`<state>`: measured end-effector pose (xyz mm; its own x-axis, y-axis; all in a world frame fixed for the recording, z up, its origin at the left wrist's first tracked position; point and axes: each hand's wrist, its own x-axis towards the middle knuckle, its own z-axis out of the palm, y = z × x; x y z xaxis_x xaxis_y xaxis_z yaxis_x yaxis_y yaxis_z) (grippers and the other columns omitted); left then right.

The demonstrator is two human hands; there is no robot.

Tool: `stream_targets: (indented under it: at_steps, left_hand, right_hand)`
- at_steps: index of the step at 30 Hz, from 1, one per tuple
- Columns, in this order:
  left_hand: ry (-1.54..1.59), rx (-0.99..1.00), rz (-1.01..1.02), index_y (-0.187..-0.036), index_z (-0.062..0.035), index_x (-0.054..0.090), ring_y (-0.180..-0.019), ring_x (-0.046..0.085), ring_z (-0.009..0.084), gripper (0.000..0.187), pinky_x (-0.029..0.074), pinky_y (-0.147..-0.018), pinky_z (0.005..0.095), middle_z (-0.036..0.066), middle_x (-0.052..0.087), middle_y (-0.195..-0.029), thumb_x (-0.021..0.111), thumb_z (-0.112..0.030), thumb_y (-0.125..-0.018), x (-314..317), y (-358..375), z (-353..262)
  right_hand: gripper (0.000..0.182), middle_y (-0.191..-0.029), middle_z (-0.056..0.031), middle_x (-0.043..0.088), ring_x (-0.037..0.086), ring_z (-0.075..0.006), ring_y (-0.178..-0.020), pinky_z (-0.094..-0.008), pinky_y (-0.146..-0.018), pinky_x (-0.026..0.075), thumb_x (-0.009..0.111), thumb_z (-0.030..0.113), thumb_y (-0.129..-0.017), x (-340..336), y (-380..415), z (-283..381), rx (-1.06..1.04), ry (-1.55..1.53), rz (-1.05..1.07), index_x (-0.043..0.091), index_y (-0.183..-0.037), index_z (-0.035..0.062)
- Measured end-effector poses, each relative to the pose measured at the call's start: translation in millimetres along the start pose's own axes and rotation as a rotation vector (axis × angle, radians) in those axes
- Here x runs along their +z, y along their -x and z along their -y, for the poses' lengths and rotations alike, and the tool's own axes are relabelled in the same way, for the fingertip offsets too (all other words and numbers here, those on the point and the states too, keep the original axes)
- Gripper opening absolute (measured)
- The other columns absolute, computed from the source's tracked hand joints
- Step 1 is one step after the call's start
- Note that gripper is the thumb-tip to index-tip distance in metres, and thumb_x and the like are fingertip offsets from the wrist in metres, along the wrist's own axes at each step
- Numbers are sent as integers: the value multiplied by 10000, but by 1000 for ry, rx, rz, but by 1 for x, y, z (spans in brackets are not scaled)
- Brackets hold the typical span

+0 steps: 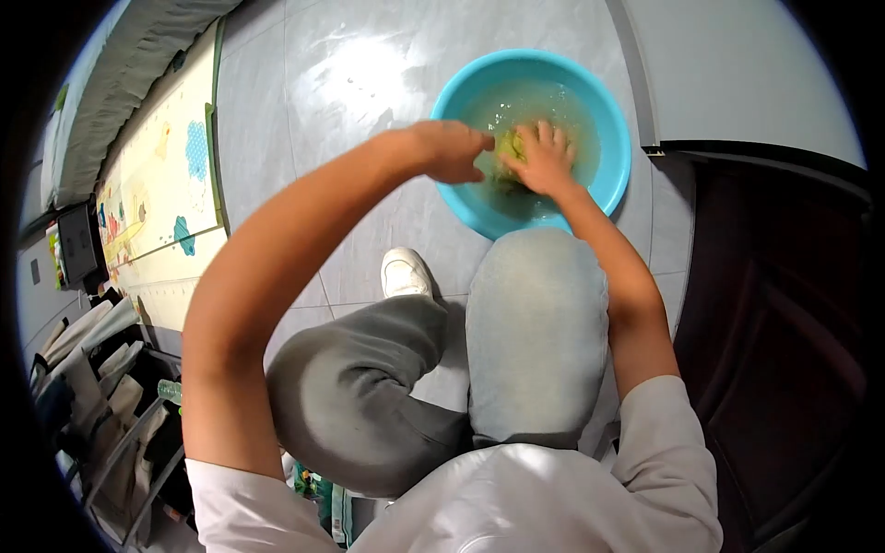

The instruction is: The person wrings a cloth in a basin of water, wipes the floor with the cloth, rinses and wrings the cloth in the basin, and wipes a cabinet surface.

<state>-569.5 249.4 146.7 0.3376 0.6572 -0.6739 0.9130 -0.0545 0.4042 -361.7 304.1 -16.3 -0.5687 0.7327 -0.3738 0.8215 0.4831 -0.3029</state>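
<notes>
A round turquoise basin [616, 166] stands on the floor, with cloudy, yellowish water inside. Something yellow-green [509, 146] lies in the water near the basin's middle; its exact shape is hard to make out. My right hand [544, 158] is in the basin with fingers spread, touching the right side of the yellow-green thing. Over the basin's left rim is my left hand [458, 152], its fingers bent and apart, pointing at the yellow-green thing with nothing visible between them.
My knees and a white shoe [406, 274] are just below the basin. A patterned cream mat [171, 184] lies to the left. Folded clothes on a rack [111, 396] are at the lower left. Dark red furniture [774, 341] stands at the right, below a white panel [737, 74].
</notes>
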Motion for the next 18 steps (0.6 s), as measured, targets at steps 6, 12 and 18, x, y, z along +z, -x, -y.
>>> stream_targets:
  at_steps: [6,12,18]
  left_hand:
    - [161,-14,-139,-1437,-36,463,-1209,598,390,655,471,-1037,451,256,618,-1293,708,-314,-897,5,-31,10]
    - [363,-42,-119,-1546,-30,243,-1352,473,424,967,390,-1130,443,314,472,-1443,804,-335,-821,28,-48,17]
    - [515,127,-335,-1570,-41,179,-1416,400,418,1149,344,-1167,437,317,394,-1506,886,-382,-731,28,-47,16]
  right_hand:
    - [422,-1161,-105,684,635,-285,-1088,-487,-1011,374,733,319,-844,-13,-6,-30,-13,123,-112,670,-1230,162]
    - [288,-1003,-129,694,660,-270,-952,-376,-850,474,767,324,-820,-62,5,-28,-20,-242,-171,724,-954,72]
    - [263,-912,-70,652,599,-176,-861,-328,-779,471,754,266,-833,-126,10,-18,-16,-749,234,668,-963,54]
